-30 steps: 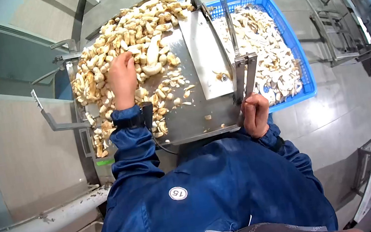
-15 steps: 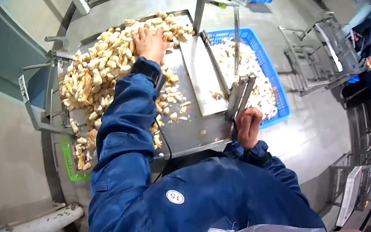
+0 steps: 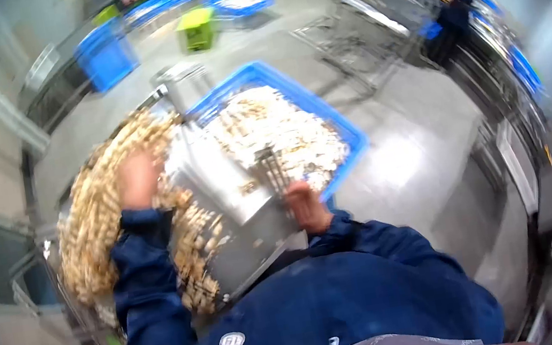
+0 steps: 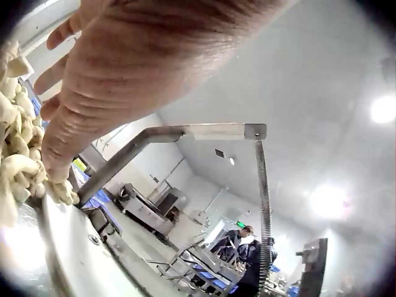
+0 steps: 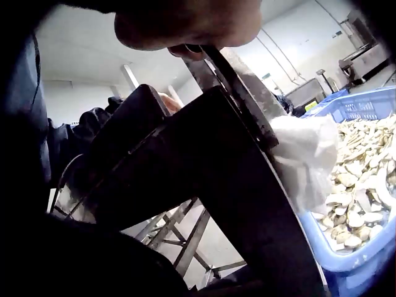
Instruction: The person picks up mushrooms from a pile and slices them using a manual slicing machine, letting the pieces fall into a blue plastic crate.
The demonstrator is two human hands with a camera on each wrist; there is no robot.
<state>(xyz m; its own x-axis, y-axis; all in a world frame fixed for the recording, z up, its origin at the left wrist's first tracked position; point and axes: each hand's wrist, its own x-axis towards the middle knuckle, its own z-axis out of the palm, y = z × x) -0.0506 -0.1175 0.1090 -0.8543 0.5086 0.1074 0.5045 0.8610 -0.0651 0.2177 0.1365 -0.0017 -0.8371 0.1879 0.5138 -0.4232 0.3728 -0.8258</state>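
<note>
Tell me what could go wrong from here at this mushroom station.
The left hand, at the heaped mushrooms, might knock some loose. The metal lever in the right hand could pinch fingers that stray close. The blue basket looks well filled, so pale slices may spill.

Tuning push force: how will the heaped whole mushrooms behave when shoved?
The whole mushrooms likely roll or slide, being rounded and loosely heaped. Upper ones may tumble, since they rest on others. Flesh is probably soft, given the thin slices in the blue basket.
</note>
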